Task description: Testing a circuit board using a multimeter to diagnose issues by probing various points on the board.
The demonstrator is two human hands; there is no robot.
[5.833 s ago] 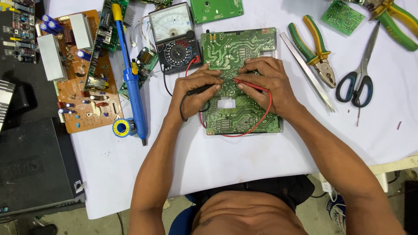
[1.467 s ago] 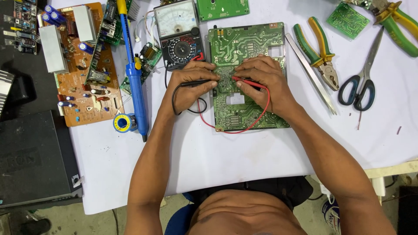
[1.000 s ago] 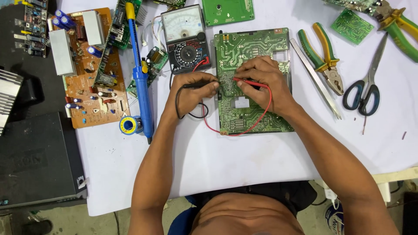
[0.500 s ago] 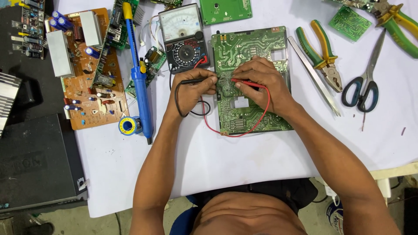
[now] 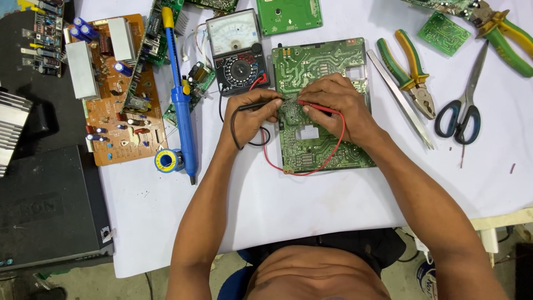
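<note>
- Left hand (image 5: 252, 114) is closed in a pencil-style pinch on the black probe (image 5: 256, 104), with the tip aimed right toward the upper-middle of the green circuit board (image 5: 325, 141).
- Right hand (image 5: 333, 105) is closed the same way on the red probe (image 5: 313, 105), tip pointing left. The two tips come close together on the board; actual contact with a solder point is too small to confirm.
- The board lies flat on the white table cover (image 5: 311, 205), solder side up, directly in front of the person. It sits just right of the analog multimeter (image 5: 237, 53).
- The red lead (image 5: 333, 153) loops across the lower half of the board. The black lead (image 5: 236, 130) curls on the cover at the board's left edge. Both run back to the meter.
- Handling judgement, probes: light, rigid, smooth plastic barrels. Best held near the tip end for control, as both hands do here. The trailing leads are limp and can tug a tip off its point.
- Handling judgement, board: thin, stiff and light, likely to skate on the cover under sideways push. The heels of both hands resting on it appear to steady it. Solder joints are prickly and fine traces scratch easily, so it is best lifted by the bare edges.
- Nearby, untouched: blue soldering iron (image 5: 180, 94), solder reel (image 5: 166, 161), brown component board (image 5: 114, 89), pliers (image 5: 411, 72), tweezers (image 5: 400, 97), scissors (image 5: 463, 103).
</note>
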